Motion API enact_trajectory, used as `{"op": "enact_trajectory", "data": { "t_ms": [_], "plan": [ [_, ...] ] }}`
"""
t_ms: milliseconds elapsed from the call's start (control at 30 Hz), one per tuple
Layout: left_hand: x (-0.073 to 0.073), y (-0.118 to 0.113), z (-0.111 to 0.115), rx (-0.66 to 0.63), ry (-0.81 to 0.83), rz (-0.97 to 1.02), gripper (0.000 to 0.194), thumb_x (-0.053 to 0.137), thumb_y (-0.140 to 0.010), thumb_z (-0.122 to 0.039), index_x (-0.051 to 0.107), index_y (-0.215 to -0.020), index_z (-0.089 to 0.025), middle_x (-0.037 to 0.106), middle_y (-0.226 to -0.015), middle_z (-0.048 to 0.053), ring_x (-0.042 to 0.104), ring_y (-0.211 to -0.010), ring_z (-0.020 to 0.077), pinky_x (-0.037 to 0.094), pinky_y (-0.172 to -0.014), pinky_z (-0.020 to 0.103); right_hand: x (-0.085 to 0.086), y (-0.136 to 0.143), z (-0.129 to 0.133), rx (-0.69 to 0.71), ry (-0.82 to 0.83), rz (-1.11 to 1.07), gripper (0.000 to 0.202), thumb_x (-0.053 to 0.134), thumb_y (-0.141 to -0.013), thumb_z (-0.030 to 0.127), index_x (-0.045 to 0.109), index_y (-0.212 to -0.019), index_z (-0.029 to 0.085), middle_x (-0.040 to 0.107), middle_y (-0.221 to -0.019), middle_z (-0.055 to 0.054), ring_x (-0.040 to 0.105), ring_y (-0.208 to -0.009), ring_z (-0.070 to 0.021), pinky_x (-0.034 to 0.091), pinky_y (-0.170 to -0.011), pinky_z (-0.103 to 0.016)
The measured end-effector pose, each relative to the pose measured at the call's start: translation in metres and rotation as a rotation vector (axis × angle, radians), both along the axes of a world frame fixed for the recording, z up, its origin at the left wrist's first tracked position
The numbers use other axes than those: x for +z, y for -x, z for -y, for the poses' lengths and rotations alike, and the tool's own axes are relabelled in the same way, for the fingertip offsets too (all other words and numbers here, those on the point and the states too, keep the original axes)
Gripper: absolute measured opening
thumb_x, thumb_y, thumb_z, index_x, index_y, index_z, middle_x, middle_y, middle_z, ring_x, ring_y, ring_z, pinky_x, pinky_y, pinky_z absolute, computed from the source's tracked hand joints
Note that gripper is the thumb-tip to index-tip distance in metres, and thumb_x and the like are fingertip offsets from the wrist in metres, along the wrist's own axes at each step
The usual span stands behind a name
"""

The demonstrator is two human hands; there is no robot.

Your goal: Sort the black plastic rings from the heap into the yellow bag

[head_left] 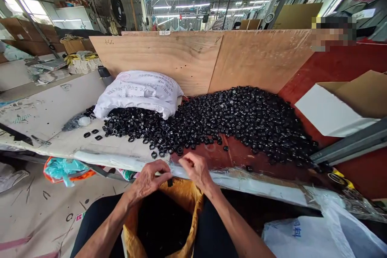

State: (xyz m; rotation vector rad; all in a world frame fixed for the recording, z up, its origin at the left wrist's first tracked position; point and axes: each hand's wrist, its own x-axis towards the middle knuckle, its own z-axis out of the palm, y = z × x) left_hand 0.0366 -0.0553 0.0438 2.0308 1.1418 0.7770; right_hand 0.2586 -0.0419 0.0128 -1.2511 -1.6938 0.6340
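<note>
A large pile of small black parts (242, 117) lies on the red and white worktop. Ring-shaped black pieces (133, 123) spread to its left, partly under a white printed sack (142, 92). My left hand (154, 177) is above the rim of an open yellow bag (131, 238), its fingers pinched on a small black part (170, 182). To the right, my right hand (195, 169) hovers near the table edge with fingers curled together; whether it holds anything is too small to tell. The bag stands between my legs, its inside dark.
Plywood boards (163, 56) wall off the back. An open white carton (335, 109) and a metal bar (350, 145) are at the right. A white plastic bag (299, 229) sits lower right. Beyond the red panel, a person's head (334, 30) shows.
</note>
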Motion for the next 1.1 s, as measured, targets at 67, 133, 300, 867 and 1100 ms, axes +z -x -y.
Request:
{"op": "enact_trajectory", "data": {
  "t_ms": [67,133,300,867,1100],
  "plan": [
    [0.002,-0.010,-0.013,0.114,-0.041,-0.036,0.019,0.065,-0.094,-0.033,0.073,-0.084,-0.019,0.072,-0.081,0.002,0.067,-0.077,0.0165,0.053,-0.076,0.028,-0.003,-0.013,-0.015,-0.135,-0.037,0.069,0.008,0.060,-0.086,0.020,0.064,-0.079,0.020,0.063,-0.070,0.000,0.059,-0.065,-0.0165,0.045,-0.064,-0.027],
    [-0.004,-0.025,-0.029,0.216,-0.071,-0.047,0.015,0.067,-0.093,-0.032,0.073,-0.099,-0.019,0.070,-0.076,-0.001,0.065,-0.068,0.0151,0.052,-0.070,0.026,-0.008,-0.021,-0.027,-0.225,-0.070,0.148,0.011,0.061,-0.080,0.015,0.065,-0.090,0.019,0.065,-0.081,-0.003,0.062,-0.075,-0.0197,0.048,-0.071,-0.030],
    [-0.030,-0.058,-0.059,0.302,-0.230,-0.247,0.033,0.073,-0.090,-0.028,0.068,-0.121,-0.019,0.068,-0.072,-0.002,0.067,-0.070,0.0175,0.052,-0.074,0.029,-0.021,-0.024,-0.039,-0.280,-0.079,0.295,0.028,0.067,-0.084,0.017,0.068,-0.112,0.019,0.062,-0.099,-0.009,0.063,-0.086,-0.0238,0.051,-0.075,-0.033],
    [-0.034,-0.064,-0.054,0.231,-0.323,-0.274,0.013,0.064,-0.092,-0.017,0.073,-0.101,-0.021,0.067,-0.095,0.004,0.067,-0.086,0.0175,0.053,-0.080,0.028,-0.029,-0.027,-0.041,-0.369,-0.103,0.235,0.009,0.058,-0.086,0.013,0.055,-0.085,0.021,0.057,-0.088,-0.006,0.056,-0.079,-0.0216,0.046,-0.071,-0.032],
    [-0.039,-0.059,-0.053,0.194,-0.326,-0.211,0.022,0.061,-0.091,-0.013,0.076,-0.104,-0.021,0.070,-0.091,0.003,0.068,-0.082,0.0170,0.054,-0.080,0.028,-0.024,-0.032,-0.036,-0.412,-0.105,0.122,0.020,0.057,-0.079,0.011,0.062,-0.096,0.019,0.063,-0.092,-0.007,0.059,-0.078,-0.0213,0.050,-0.076,-0.034]
  ]
}}
